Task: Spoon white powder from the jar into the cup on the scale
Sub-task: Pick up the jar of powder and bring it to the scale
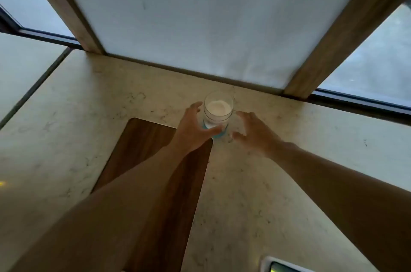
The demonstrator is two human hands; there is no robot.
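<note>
A clear glass jar (pixel 218 109) of white powder (pixel 217 108) is standing upright on the pale marbled countertop (pixel 278 182), a little above the middle of the frame and close to the frosted window panel (pixel 200 15) at its 12 o'clock. The jar's mouth is showing open, with no lid on it, and a blue-tinted band is sitting at its base. The person's left hand (pixel 195 130) is reaching in from 7 o'clock, its fingers spread and curled around the jar's left side, with the thumb lying across the jar's lower front; it looks to be touching the glass, though how firmly it is gripping cannot be told through the blur. The right hand (pixel 253 132) is coming in from 4 o'clock, fingers apart and cupped, sitting just beside the jar's right side with a thin gap showing between them. A dark wooden cutting board (pixel 142 149) is lying on the countertop at the jar's 7 o'clock, running under the left forearm. At the frame's bottom edge, around 5 o'clock of the jar and well apart from it, a white-rimmed corner of some device (pixel 280 266) with a greenish glow is peeking in.
</note>
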